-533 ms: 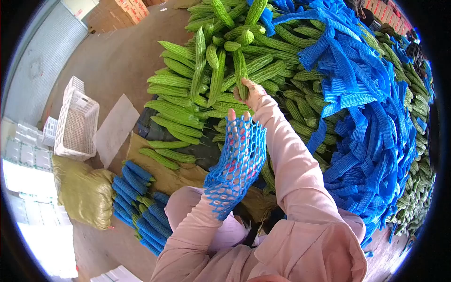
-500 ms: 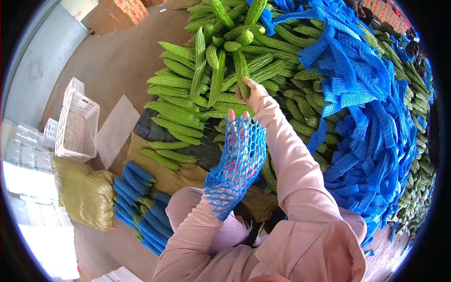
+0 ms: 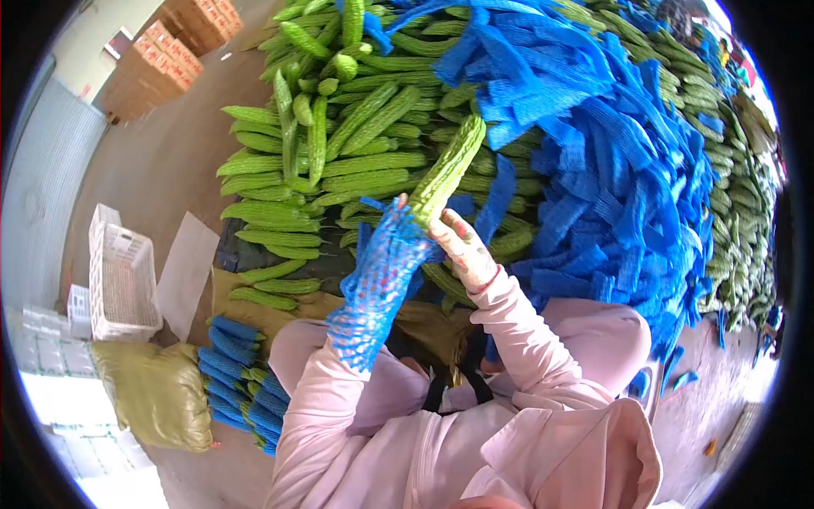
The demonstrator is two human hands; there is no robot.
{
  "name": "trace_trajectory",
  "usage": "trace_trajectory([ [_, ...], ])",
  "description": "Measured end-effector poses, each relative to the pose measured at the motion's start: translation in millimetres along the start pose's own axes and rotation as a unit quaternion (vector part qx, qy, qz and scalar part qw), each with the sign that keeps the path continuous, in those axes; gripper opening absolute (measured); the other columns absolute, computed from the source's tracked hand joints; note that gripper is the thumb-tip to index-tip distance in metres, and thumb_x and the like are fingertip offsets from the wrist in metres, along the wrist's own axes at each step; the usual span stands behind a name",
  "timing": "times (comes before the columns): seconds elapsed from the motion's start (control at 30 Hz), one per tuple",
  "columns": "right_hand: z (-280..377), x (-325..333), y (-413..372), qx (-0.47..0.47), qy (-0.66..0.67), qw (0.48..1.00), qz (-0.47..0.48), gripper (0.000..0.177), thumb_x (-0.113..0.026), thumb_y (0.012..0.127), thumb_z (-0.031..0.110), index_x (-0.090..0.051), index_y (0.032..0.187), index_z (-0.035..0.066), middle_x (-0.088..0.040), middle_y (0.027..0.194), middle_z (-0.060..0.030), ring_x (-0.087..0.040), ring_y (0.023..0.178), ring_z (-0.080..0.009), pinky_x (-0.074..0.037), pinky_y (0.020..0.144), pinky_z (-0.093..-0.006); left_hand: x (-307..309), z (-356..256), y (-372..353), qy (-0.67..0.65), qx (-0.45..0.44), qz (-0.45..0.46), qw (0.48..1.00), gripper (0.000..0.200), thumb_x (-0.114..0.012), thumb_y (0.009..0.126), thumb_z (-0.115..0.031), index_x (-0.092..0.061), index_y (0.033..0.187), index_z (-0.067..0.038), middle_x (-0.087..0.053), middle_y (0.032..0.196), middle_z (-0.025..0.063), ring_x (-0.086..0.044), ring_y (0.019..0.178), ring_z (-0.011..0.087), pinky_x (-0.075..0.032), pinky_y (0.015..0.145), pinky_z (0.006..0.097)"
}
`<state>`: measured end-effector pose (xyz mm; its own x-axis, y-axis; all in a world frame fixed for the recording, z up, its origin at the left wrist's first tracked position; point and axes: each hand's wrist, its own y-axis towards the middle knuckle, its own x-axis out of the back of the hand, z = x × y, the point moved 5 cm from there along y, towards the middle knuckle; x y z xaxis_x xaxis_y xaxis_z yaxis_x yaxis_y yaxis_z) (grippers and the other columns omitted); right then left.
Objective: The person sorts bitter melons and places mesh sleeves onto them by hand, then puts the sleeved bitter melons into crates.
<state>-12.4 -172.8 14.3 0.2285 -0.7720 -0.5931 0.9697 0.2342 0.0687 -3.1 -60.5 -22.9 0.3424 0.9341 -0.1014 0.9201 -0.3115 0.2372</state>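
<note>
The right hand [image 3: 463,248] is clenched round the lower end of one gourd [image 3: 448,172], whose tip touches the mouth of the one blue net [image 3: 373,284] that the left hand [image 3: 392,246] wears, fingers spread inside it. Ahead the gourd pile [image 3: 339,161] and net heap [image 3: 610,170], both too many to count, crowd close. Bare floor [image 3: 157,170] lies open leftward, edged by one white crate [image 3: 123,271].
</note>
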Motion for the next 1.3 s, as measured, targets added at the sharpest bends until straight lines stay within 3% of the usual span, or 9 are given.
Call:
trace_trajectory([
  [0.27, 32.0, 40.2, -42.9, 0.073, -0.276, 0.944, -0.162, 0.016, -0.068, 0.084, 0.013, -0.062, 0.078, -0.001, -0.056, 0.065, 0.0041, -0.044, 0.062, -0.0033, -0.040, 0.056, -0.0215, -46.8, -14.7, -78.6, -0.155, 0.114, -0.018, 0.981, 0.041, -0.054, 0.089, -0.014, -0.042, 0.126, -0.002, -0.049, 0.128, 0.0118, -0.050, 0.116, 0.0241, -0.042, 0.098, 0.0414],
  [0.6, 15.1, 131.9, -58.9, 0.211, -0.368, 0.829, -0.364, 0.035, -0.068, 0.083, 0.021, -0.055, 0.110, 0.002, -0.061, 0.095, -0.0107, -0.058, 0.084, -0.0162, -0.047, 0.075, -0.0296, -54.1, -48.7, -134.7, -0.274, 0.200, -0.174, 0.925, 0.039, -0.058, 0.087, -0.008, -0.045, 0.124, -0.007, -0.053, 0.120, 0.0068, -0.053, 0.107, 0.0182, -0.047, 0.083, 0.0300],
  [0.77, -13.1, 19.7, -76.5, -0.015, 0.239, 0.966, -0.098, 0.035, -0.062, 0.088, 0.026, -0.054, 0.115, 0.005, -0.061, 0.097, -0.0042, -0.059, 0.086, -0.0143, -0.047, 0.077, -0.0281, -61.9, -36.7, -149.7, 0.122, 0.039, -0.022, 0.992, 0.057, -0.059, 0.088, -0.004, -0.035, 0.139, -0.006, -0.044, 0.134, 0.0110, -0.043, 0.123, 0.0210, -0.033, 0.104, 0.0357],
  [0.83, -9.0, 24.5, -80.7, -0.068, 0.114, 0.987, -0.089, 0.040, -0.064, 0.085, 0.025, -0.052, 0.116, 0.004, -0.061, 0.099, -0.0070, -0.061, 0.081, -0.0167, -0.050, 0.074, -0.0307, -65.2, -69.6, -141.9, 0.278, -0.093, 0.068, 0.954, 0.043, -0.061, 0.088, -0.008, -0.048, 0.128, -0.003, -0.054, 0.124, 0.0151, -0.054, 0.112, 0.0234, -0.043, 0.093, 0.0339],
  [0.9, 5.8, 20.4, -83.1, -0.072, 0.147, 0.985, -0.057, 0.041, -0.066, 0.083, 0.025, -0.052, 0.115, 0.004, -0.061, 0.099, -0.0076, -0.061, 0.078, -0.0172, -0.051, 0.071, -0.0313, -41.9, -60.5, -152.0, -0.139, 0.075, 0.020, 0.987, 0.024, -0.057, 0.091, -0.016, -0.059, 0.108, 0.000, -0.062, 0.107, 0.0168, -0.062, 0.095, 0.0234, -0.050, 0.080, 0.0333],
  [0.97, 6.9, 15.8, -85.2, -0.106, 0.141, 0.983, -0.050, 0.042, -0.068, 0.081, 0.025, -0.053, 0.114, 0.004, -0.061, 0.098, -0.0075, -0.061, 0.078, -0.0173, -0.051, 0.070, -0.0311, -8.9, -79.2, -150.5, -0.050, 0.122, -0.109, 0.985, 0.032, -0.045, 0.097, -0.022, -0.063, 0.085, 0.002, -0.066, 0.088, 0.0152, -0.063, 0.076, 0.0183, -0.051, 0.071, 0.0284],
  [1.17, -1.3, -44.2, -95.2, -0.179, 0.012, 0.978, 0.111, 0.072, -0.076, 0.072, 0.022, -0.039, 0.132, 0.003, -0.058, 0.106, -0.0022, -0.055, 0.087, -0.0098, -0.044, 0.078, -0.0237, 11.3, -106.7, -121.7, 0.007, -0.086, -0.252, 0.964, 0.047, -0.058, 0.088, -0.002, -0.040, 0.132, 0.001, -0.044, 0.132, 0.0138, -0.043, 0.123, 0.0216, -0.042, 0.097, 0.0333],
  [1.23, -25.7, -41.2, -99.9, -0.262, 0.023, 0.960, 0.092, 0.074, -0.077, 0.070, 0.021, -0.040, 0.130, 0.002, -0.059, 0.105, -0.0027, -0.055, 0.085, -0.0089, -0.045, 0.076, -0.0237, 20.6, -129.3, -116.5, 0.299, -0.145, -0.220, 0.917, 0.038, -0.062, 0.085, -0.007, -0.049, 0.120, 0.000, -0.051, 0.122, 0.0126, -0.052, 0.107, 0.0180, -0.045, 0.089, 0.0311],
  [1.3, -25.3, -42.9, -105.5, -0.237, 0.032, 0.967, 0.087, 0.070, -0.076, 0.071, 0.020, -0.041, 0.129, 0.002, -0.060, 0.103, -0.0056, -0.059, 0.083, -0.0122, -0.048, 0.076, -0.0259, 32.1, -125.0, -116.7, 0.289, 0.051, -0.198, 0.935, 0.034, -0.068, 0.081, -0.010, -0.054, 0.110, -0.001, -0.058, 0.106, 0.0090, -0.055, 0.095, 0.0160, -0.044, 0.083, 0.0270],
])
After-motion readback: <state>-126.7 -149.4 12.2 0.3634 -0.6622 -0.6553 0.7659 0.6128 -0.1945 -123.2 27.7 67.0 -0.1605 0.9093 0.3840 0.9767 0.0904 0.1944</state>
